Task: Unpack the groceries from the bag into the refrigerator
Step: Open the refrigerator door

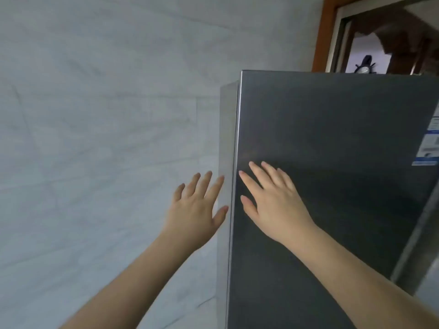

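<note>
Grey wall (95, 115), left hand (197, 210) beside refrigerator (332, 162) edge, right hand (273, 200) flat

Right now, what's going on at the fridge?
A person stands at a dark grey refrigerator with both hands up and fingers straight. The right hand lies flat on the front of the door near its left edge. The left hand is beside that edge, by the refrigerator's side panel; whether it touches cannot be told. The door looks shut. Neither hand holds anything, and no bag or groceries are in view. A label shows at the door's right edge.
</note>
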Demonstrator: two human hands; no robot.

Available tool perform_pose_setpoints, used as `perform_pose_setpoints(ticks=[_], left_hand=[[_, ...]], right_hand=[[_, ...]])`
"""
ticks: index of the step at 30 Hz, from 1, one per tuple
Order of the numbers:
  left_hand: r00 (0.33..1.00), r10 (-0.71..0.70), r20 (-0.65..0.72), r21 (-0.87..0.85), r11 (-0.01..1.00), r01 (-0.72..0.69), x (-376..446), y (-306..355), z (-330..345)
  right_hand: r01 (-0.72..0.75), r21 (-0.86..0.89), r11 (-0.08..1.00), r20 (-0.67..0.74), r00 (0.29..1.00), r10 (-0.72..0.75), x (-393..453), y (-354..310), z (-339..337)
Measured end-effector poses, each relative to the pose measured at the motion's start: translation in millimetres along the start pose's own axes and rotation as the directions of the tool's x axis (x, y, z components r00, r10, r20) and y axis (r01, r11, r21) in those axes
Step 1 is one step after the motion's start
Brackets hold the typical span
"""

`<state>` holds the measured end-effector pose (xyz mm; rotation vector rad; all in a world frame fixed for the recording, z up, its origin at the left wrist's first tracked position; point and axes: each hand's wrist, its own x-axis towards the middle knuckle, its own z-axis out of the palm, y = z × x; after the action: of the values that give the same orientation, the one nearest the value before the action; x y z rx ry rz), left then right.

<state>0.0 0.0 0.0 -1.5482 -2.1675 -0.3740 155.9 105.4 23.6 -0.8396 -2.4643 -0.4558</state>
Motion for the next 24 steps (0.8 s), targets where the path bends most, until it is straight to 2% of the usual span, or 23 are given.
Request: perform_pose_setpoints(ticks=[6,10,13,15,17,24], left_hand=[[0.998,-0.068,-0.003,0.025,0.997,0.068,1.8,14.7,27.6],[0.991,-0.104,-0.085,-0.036,0.994,0.101,12.0,30.0,39.4],[0.973,-0.107,-0.206,-0.061,0.993,0.097,15.1,32.2,48.1],[0.961,-0.123,-0.247,-0.064,0.992,0.111,17.6,31.6,52.4],[0.96,-0.158,-0.233,-0.085,0.986,0.142,18.9,34.2,54.6],[0.971,-0.175,-0.162,-0.216,0.967,0.138,17.0,54.4,79.1]], right_hand=[[0.151,-0.028,0.988,-0.091,0.984,-0.153,11.3,11.1,15.1],[0.195,-0.079,0.978,-0.157,0.966,-0.206,25.1,11.6,12.8],[0.224,-0.09,0.97,-0.172,0.956,-0.236,37.6,13.2,9.6],[0.255,-0.125,0.959,-0.156,0.949,-0.273,47.1,16.3,7.3],[0.3,-0.192,0.934,-0.121,0.937,-0.326,57.9,19.2,4.4],[0.475,-0.459,0.751,0.061,0.86,-0.506,87.8,33.9,-10.4]])
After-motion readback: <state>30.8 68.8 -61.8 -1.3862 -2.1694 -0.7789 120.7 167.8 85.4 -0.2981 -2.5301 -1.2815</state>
